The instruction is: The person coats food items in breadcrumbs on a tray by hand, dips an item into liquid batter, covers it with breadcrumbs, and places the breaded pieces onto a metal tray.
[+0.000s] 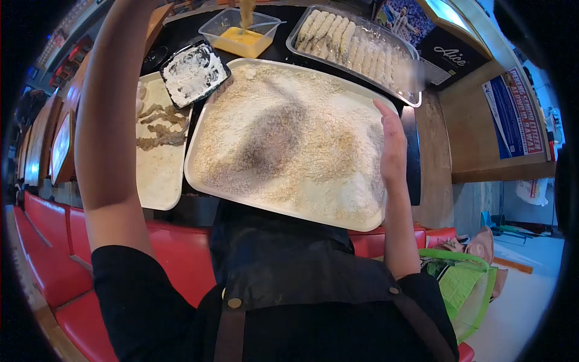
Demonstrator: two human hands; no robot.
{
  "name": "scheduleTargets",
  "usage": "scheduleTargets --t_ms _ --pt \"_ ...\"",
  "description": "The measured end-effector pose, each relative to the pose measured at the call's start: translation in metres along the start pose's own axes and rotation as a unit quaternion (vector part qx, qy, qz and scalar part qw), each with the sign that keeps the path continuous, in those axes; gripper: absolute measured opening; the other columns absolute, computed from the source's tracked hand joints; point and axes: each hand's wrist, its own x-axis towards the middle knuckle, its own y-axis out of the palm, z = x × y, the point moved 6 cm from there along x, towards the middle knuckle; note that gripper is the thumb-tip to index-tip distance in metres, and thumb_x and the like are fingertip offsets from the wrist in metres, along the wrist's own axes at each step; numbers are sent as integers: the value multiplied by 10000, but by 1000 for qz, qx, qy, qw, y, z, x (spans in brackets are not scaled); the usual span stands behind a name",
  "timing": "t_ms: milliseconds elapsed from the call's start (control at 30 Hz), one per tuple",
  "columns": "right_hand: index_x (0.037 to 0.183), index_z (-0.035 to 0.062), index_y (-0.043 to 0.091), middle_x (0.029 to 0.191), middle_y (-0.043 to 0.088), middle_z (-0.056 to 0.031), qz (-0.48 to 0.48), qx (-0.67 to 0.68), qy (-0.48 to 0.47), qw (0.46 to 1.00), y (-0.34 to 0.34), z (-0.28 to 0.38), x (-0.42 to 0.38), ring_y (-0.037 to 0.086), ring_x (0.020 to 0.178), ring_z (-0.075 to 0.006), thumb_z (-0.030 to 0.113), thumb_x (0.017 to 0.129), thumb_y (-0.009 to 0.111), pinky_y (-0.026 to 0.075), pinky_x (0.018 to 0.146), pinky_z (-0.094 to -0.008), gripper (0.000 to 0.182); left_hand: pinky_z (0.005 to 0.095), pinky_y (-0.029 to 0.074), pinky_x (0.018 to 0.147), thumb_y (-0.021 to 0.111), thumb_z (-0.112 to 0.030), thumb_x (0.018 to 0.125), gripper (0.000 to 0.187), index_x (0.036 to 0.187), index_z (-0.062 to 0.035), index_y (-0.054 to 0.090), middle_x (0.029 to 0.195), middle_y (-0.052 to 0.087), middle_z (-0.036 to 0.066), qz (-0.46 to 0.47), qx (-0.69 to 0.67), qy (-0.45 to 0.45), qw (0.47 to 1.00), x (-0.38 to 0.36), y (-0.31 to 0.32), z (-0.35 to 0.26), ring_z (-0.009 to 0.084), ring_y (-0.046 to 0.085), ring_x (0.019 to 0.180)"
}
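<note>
A large cream tray [196,163] of pale crumbs lies in the middle, with a dark shadow over the crumbs. My right hand [393,145] is at its right edge, seen side-on, fingers stretched out and holding nothing visible. My left arm reaches up past the top edge of the view, and the hand is out of sight. A blurred brownish strip [246,13] hangs over the yellow liquid [244,41] in a clear plastic container; what holds it is hidden. Coated, finger-shaped pieces [329,33] lie in rows in a clear tray at the upper right.
A black dish [194,72] of white powder stands by the crumb tray's upper left corner. Left of it, another tray [160,181] holds raw, greyish strips [163,130]. A box [449,57] stands at the upper right. Red seats [181,253] and a green bag [461,289] are below.
</note>
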Motion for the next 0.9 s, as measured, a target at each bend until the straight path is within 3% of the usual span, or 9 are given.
scheduleTargets --t_ms 67,133,200,233,433,467,600,800,900 --pt "1293 6 568 1295 554 -137 -12 6 8 1000 -5 -5 3 488 1236 -236 281 1030 409 330 1062 -323 412 210 524 571 693 -43 794 140 921 -2 737 813 721 115 71 -82 -11 994 -12 12 -7 113 632 597" --pt "1283 14 578 1282 567 -129 -8 -11 22 1000 -3 -6 5 499 1222 -228 248 1015 450 337 1059 -323 379 234 537 600 699 -60 788 145 914 -5 744 807 724 125 153 -212 -99 960 -29 32 -5 138 646 606" --pt "1271 24 591 1263 580 -122 0 -13 33 999 0 -9 5 515 1198 -219 214 998 491 357 1043 -322 348 266 542 688 722 -106 782 172 924 -13 744 824 726 98 141 -249 -69 956 -73 62 -1 131 664 702" --pt "1265 29 597 1251 586 -119 4 -5 38 999 1 -14 3 525 1180 -214 195 988 511 374 1028 -321 334 275 538 760 736 -136 787 201 955 -25 737 852 726 65 134 -252 -47 957 -93 73 2 104 671 793" --pt "1237 42 621 1211 604 -111 45 -27 116 992 -2 -30 -4 562 1101 -190 153 955 577 453 928 -306 306 269 528 750 675 -137 851 192 978 -7 736 830 724 45 300 -135 -265 907 -215 119 63 120 673 779" --pt "1236 42 623 1207 606 -110 50 -45 134 989 -2 -30 -5 566 1091 -186 154 954 582 462 914 -302 306 275 516 807 673 -145 873 212 1033 -18 730 947 729 66 329 -106 -289 893 -223 118 69 134 671 874" --pt "1248 31 607 1225 600 -142 37 3 119 992 15 -43 1 557 1145 -230 208 966 570 427 978 -327 335 297 460 952 610 -216 957 275 1158 -48 693 1230 651 107 271 -213 -235 909 -212 125 89 162 599 1113" --pt "1337 25 527 1280 568 -194 102 -30 -14 994 61 -38 16 529 1220 -296 262 994 516 370 1055 -341 417 304 364 1070 471 -326 1024 420 1291 -33 609 1308 610 90 269 -344 -167 884 -190 200 101 186 540 1218" --pt "1319 22 545 1282 576 -192 104 13 -1 994 75 -36 19 528 1228 -279 280 1005 490 367 1057 -336 410 311 336 1102 416 -343 1042 472 1343 -6 552 1359 572 90 296 -413 -164 845 -192 219 85 187 507 1262"
